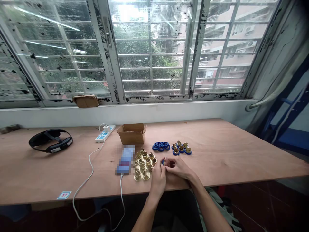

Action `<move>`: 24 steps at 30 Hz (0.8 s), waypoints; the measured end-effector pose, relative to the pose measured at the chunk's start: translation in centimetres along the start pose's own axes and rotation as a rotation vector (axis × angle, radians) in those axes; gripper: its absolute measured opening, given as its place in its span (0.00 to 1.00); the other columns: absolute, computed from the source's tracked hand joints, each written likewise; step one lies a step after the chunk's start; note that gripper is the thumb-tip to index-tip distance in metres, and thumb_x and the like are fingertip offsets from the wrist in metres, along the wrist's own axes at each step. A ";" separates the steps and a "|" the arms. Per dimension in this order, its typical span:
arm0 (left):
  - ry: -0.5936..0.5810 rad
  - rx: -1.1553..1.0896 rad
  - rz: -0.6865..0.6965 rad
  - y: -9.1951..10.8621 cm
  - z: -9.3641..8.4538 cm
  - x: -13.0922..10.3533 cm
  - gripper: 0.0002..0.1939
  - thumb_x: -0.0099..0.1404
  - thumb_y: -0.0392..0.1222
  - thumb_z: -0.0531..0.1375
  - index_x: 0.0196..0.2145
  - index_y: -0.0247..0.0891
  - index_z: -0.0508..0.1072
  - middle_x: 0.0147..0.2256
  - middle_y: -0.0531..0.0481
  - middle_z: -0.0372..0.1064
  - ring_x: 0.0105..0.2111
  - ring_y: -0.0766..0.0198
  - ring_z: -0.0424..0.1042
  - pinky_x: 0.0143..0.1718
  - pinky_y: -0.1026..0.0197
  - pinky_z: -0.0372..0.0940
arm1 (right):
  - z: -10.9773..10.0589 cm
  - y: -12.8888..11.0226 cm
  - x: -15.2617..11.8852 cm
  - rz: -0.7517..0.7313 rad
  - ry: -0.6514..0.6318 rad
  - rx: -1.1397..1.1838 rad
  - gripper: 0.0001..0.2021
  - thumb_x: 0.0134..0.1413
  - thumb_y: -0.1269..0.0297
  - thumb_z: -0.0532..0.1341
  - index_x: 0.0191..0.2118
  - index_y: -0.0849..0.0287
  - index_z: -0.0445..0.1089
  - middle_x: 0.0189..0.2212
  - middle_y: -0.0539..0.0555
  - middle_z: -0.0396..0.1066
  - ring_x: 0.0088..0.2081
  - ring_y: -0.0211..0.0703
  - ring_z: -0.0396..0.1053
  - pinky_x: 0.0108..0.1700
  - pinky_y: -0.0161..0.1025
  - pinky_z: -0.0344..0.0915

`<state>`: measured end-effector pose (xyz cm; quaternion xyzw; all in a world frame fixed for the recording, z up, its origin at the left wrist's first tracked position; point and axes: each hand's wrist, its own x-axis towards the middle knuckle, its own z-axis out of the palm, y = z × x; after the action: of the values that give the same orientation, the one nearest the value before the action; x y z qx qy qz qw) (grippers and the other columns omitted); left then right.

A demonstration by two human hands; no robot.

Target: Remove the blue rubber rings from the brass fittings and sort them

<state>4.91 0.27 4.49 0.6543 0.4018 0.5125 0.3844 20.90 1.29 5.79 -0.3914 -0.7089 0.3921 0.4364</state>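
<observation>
Close together over the table's front part, my left hand [158, 175] and my right hand [178, 167] both grip a small gold metal collar with a blue ring [163, 163]. My fingertips partly hide it. Left of my left hand stands a cluster of gold flanged metal collars [143, 166] without rings. Beyond my hands lie several loose blue rings [161, 146] in a small heap. To the right of that heap, several gold collars with blue rings around their bases [181, 148] stand in a group.
An open cardboard box [131, 138] stands behind the phone [125, 161], whose white cable [90, 166] runs to a power strip [105, 133] and hangs over the front edge. A black headset [51, 140] lies on the left of the wooden table [229, 145]. Windows rise behind.
</observation>
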 end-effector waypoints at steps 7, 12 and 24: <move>0.021 -0.061 -0.027 0.3 -0.2 0.1 0.14 0.73 0.45 0.55 0.52 0.39 0.74 0.49 0.42 0.77 0.51 0.52 0.76 0.54 0.51 0.68 | -0.1 -0.4 0.1 0.035 0.041 -0.018 0.12 0.56 0.57 0.64 0.28 0.58 0.66 0.26 0.49 0.65 0.30 0.40 0.61 0.32 0.35 0.62; 0.027 -0.197 -0.072 -0.4 -0.2 0.4 0.15 0.71 0.50 0.59 0.48 0.38 0.73 0.48 0.41 0.76 0.49 0.53 0.77 0.51 0.52 0.71 | -0.4 -0.9 0.1 -0.019 0.080 -0.055 0.11 0.56 0.60 0.64 0.27 0.58 0.66 0.26 0.48 0.66 0.30 0.40 0.62 0.31 0.34 0.59; 0.010 -0.392 -0.104 0.0 -0.1 0.3 0.24 0.64 0.47 0.68 0.55 0.39 0.70 0.53 0.41 0.74 0.48 0.57 0.77 0.50 0.57 0.72 | -0.8 -0.5 0.7 -0.095 0.269 -0.110 0.16 0.60 0.52 0.64 0.29 0.56 0.64 0.39 0.55 0.71 0.37 0.44 0.67 0.37 0.38 0.65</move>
<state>4.87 0.54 4.56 0.5428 0.3296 0.5636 0.5284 21.31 1.93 6.66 -0.4297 -0.6822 0.2758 0.5234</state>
